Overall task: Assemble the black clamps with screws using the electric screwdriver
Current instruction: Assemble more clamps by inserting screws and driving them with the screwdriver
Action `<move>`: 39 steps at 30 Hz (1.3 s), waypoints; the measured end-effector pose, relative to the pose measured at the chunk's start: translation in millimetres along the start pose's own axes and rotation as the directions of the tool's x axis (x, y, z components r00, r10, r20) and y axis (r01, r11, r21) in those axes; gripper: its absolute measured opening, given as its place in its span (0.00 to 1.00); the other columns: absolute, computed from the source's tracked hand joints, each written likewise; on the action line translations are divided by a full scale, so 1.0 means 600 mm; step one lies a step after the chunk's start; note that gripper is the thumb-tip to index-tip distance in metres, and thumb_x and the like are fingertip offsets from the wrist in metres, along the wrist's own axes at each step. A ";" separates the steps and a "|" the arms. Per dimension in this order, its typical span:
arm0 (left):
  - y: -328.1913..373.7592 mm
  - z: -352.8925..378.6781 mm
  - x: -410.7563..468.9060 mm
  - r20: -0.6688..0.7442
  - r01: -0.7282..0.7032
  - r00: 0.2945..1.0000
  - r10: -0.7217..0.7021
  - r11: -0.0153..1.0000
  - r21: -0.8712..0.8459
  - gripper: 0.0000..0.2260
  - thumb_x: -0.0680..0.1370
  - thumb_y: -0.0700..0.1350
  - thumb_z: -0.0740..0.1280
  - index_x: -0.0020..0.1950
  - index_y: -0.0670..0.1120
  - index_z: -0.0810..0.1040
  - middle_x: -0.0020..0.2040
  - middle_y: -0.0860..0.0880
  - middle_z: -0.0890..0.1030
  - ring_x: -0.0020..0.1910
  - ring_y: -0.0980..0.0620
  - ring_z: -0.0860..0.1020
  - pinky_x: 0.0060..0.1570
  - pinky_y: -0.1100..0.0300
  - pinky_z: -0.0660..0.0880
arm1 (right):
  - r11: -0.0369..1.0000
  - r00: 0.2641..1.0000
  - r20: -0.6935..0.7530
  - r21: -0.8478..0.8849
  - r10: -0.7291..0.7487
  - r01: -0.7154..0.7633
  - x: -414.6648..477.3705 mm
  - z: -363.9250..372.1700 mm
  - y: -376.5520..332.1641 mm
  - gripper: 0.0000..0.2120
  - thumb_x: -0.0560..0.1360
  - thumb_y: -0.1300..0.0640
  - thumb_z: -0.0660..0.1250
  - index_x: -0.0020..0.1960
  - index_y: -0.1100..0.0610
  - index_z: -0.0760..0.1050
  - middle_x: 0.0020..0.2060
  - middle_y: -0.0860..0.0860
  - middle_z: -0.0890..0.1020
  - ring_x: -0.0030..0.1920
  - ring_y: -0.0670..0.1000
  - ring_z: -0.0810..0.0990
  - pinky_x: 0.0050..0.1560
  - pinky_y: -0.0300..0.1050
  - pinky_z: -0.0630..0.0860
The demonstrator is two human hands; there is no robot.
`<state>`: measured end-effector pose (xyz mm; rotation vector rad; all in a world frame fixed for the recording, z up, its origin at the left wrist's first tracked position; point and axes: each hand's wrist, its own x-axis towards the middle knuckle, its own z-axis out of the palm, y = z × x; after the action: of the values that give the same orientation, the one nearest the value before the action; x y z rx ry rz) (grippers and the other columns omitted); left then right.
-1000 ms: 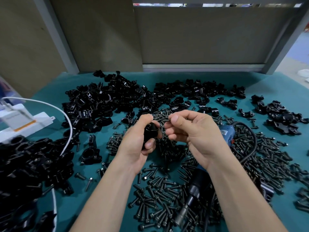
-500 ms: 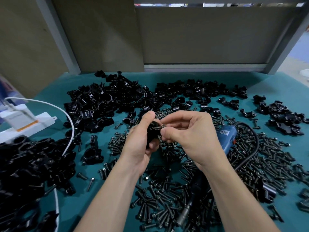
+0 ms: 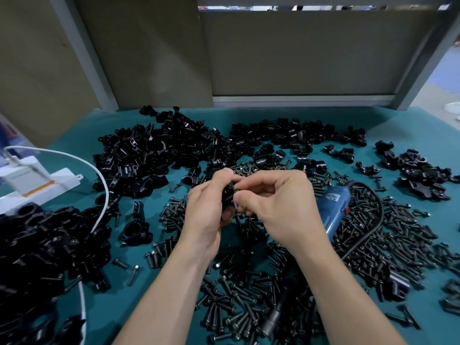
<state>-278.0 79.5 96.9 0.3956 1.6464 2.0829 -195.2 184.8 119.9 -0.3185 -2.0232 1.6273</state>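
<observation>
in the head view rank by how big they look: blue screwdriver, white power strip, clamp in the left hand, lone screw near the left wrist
1. white power strip
2. blue screwdriver, partly hidden, so close to it
3. clamp, mostly covered by the left hand
4. lone screw

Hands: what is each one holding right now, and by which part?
The left hand grips a black clamp around its body. The right hand pinches something small against it, probably a screw; its fingertips hide it.

glossy black clamps [image 3: 154,155] and dark metal screws [image 3: 239,307] lie on a matt teal tabletop [image 3: 286,113]; the electric screwdriver [image 3: 334,207] has a smooth blue plastic body.
</observation>
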 end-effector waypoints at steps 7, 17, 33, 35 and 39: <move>-0.003 0.002 0.002 -0.032 -0.017 0.999 0.016 0.999 -0.036 0.20 0.83 0.56 0.64 0.35 0.52 0.86 0.28 0.51 0.77 0.23 0.56 0.69 0.20 0.65 0.63 | 0.997 0.998 -0.066 0.081 -0.003 0.009 -0.001 -0.004 -0.001 0.09 0.72 0.68 0.77 0.42 0.55 0.88 0.32 0.54 0.86 0.33 0.53 0.85 0.35 0.42 0.81; -0.014 0.002 0.007 0.001 -0.172 0.985 0.173 0.977 0.129 0.17 0.75 0.57 0.68 0.37 0.47 0.86 0.28 0.51 0.71 0.27 0.55 0.66 0.24 0.63 0.63 | 0.953 0.996 -0.059 -0.301 -0.062 0.042 -0.004 -0.002 0.003 0.09 0.73 0.54 0.79 0.35 0.50 0.84 0.28 0.42 0.82 0.29 0.42 0.78 0.31 0.36 0.74; -0.015 -0.007 0.013 -0.013 -0.114 0.993 0.119 0.972 0.207 0.21 0.67 0.56 0.68 0.37 0.36 0.80 0.31 0.42 0.72 0.29 0.48 0.65 0.28 0.54 0.57 | 0.864 0.983 0.159 -0.504 0.096 -0.003 -0.007 -0.012 -0.004 0.20 0.83 0.47 0.64 0.36 0.56 0.76 0.29 0.54 0.80 0.28 0.53 0.76 0.31 0.49 0.73; -0.015 -0.006 0.013 -0.047 -0.110 0.991 0.124 0.968 0.224 0.25 0.66 0.57 0.67 0.40 0.32 0.78 0.33 0.43 0.70 0.31 0.48 0.65 0.29 0.52 0.58 | 0.875 0.994 0.087 -0.485 0.066 -0.016 -0.006 -0.010 -0.005 0.16 0.79 0.47 0.70 0.35 0.54 0.77 0.26 0.51 0.79 0.24 0.47 0.71 0.26 0.41 0.70; -0.015 -0.006 0.014 -0.091 -0.114 0.986 0.142 0.960 0.256 0.28 0.65 0.59 0.66 0.37 0.31 0.75 0.30 0.44 0.68 0.30 0.49 0.64 0.31 0.49 0.60 | 0.927 0.999 0.042 -0.374 0.027 -0.010 -0.002 -0.010 -0.009 0.10 0.75 0.52 0.75 0.37 0.52 0.79 0.29 0.50 0.81 0.25 0.43 0.71 0.28 0.40 0.70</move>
<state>-285.4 82.4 86.8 0.4900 2.0067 2.0234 -190.2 187.6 125.3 -0.4393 -2.3696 1.2585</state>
